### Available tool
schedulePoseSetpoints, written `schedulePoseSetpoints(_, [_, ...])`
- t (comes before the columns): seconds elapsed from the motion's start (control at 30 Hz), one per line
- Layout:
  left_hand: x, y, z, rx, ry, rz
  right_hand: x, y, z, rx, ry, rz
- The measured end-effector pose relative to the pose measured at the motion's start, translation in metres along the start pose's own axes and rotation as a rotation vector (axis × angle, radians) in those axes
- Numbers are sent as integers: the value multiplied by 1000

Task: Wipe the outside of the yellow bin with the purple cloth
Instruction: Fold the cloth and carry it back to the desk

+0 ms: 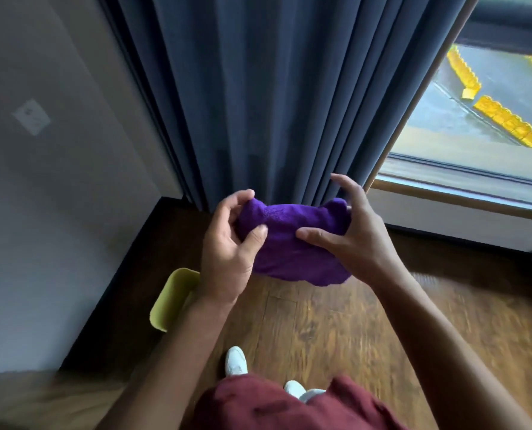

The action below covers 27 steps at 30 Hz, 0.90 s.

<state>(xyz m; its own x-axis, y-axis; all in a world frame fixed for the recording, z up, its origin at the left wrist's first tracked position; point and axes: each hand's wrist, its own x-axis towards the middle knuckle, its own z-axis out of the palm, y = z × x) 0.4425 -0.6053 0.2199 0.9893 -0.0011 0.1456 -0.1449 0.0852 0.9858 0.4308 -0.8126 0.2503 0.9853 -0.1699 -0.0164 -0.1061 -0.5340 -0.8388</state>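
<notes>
Dark blue curtain (258, 97) hangs over a wood floor (336, 330) beside a window (488, 119). Both grips curl on the bunched purple cloth (289, 243) in mid-air: left hand (230, 252) pinching one end, right hand (348, 231) clasping the other. Yellow bin (171, 299) stands on the floor below the left wrist, close to the dark baseboard (118, 290), with open floor to its right.

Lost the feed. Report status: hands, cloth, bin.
Left hand and right hand both grip purple cloth, bunched, mid-air. Yellow bin on floor by wall, untouched. Nothing between.
</notes>
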Motion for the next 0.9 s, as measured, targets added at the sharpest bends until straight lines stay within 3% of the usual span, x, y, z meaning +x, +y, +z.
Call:
schedulePoseSetpoints(0.13, [-30, 17, -15, 275, -40, 4, -9, 11, -18, -179, -346, -189])
schedulePoseSetpoints(0.3, [-87, 25, -35, 616, 30, -72, -23, 16, -10, -532, -507, -410])
schedulePoseSetpoints(0.43, [-157, 26, -61, 688, 182, -118, -44, 3, 21, -535, -596, -541])
schedulePoseSetpoints(0.57, [-230, 31, -93, 602, 372, -168, -78, -20, 68, -570, -751, -690])
schedulePoseSetpoints(0.7, [-302, 39, -131, 525, 552, -215, -122, -45, 117, -346, -945, -799])
schedulePoseSetpoints(0.9, [-411, 44, -202, 400, 796, -227, -202, -71, 193, 62, -1162, -652])
